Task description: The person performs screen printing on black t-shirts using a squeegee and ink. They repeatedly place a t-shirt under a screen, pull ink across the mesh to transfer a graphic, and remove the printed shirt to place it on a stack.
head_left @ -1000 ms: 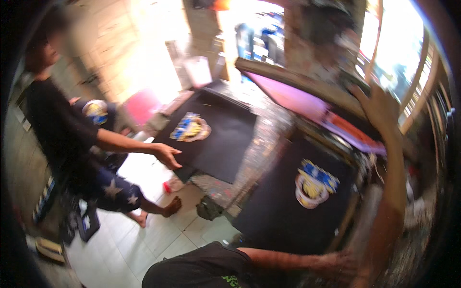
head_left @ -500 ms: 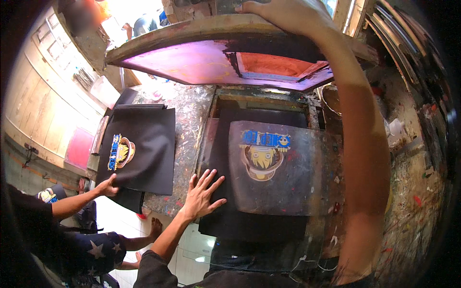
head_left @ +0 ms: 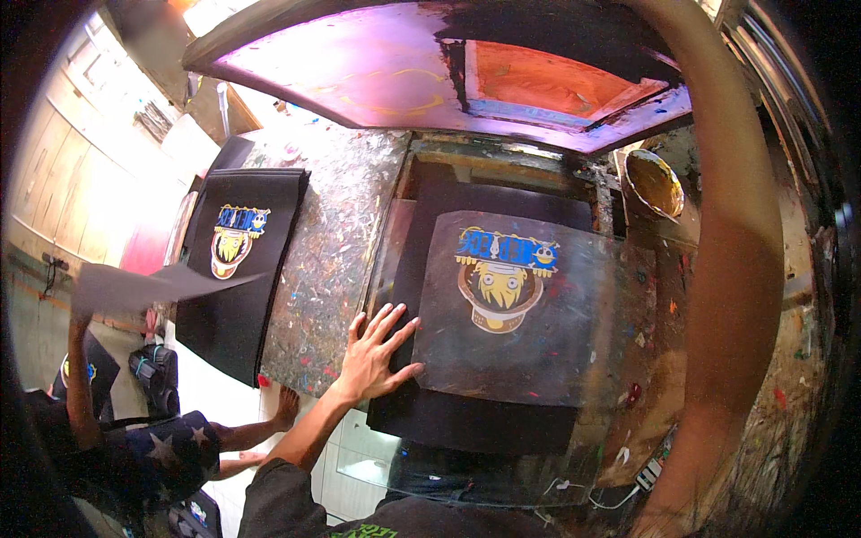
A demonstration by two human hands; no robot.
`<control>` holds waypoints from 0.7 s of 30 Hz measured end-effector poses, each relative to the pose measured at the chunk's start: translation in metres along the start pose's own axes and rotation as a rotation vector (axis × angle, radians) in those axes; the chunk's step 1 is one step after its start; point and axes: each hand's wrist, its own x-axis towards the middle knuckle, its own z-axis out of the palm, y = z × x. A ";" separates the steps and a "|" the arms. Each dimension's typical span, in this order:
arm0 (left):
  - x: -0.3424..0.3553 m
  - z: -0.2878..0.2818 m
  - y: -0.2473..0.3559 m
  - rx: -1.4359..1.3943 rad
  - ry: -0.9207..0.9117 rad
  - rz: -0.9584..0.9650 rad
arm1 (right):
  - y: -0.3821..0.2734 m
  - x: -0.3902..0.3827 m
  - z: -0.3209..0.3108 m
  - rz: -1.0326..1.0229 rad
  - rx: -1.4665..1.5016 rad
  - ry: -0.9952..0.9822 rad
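My left hand (head_left: 377, 357) lies flat with fingers spread at the left edge of a clear plastic sheet (head_left: 574, 359), over a black sheet (head_left: 484, 429). A cartoon face in a hat with blue lettering (head_left: 500, 296) shows upside down through the clear sheet. Above the table's far side, a screen printing frame (head_left: 377, 81) with pink-purple mesh and an orange-red patch stands tilted up. My right forearm (head_left: 731, 224) reaches along the right side to the frame's upper part; the hand itself is beyond the top edge.
At the left, a co-worker's hand (head_left: 81, 314) holds up a black sheet (head_left: 152, 285) beside a stack of printed black sheets (head_left: 242, 314). A paint bucket (head_left: 655, 184) stands behind on the right. Paint stains cover the worktable (head_left: 327, 269).
The screen frame now appears higher and larger, and my right hand has passed out of view. The co-worker has lifted a black sheet off the stack. My left hand stays nearly in place.
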 end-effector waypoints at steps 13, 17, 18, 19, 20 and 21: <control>0.000 0.010 -0.006 0.045 -0.010 0.014 | -0.006 -0.017 0.009 0.051 0.092 0.069; -0.005 0.010 -0.004 -0.045 0.085 0.010 | -0.022 -0.025 -0.001 0.055 0.027 0.010; -0.003 0.009 0.001 -0.094 0.133 0.022 | -0.004 -0.019 0.012 0.026 -0.052 0.033; -0.006 0.009 0.011 -0.148 0.204 -0.031 | 0.005 -0.009 0.020 -0.021 -0.109 0.072; -0.013 0.024 0.026 -0.125 0.291 -0.057 | -0.008 -0.017 0.024 -0.019 -0.093 0.164; -0.006 0.042 0.056 -0.015 0.447 -0.083 | -0.026 -0.033 0.031 -0.021 -0.060 0.247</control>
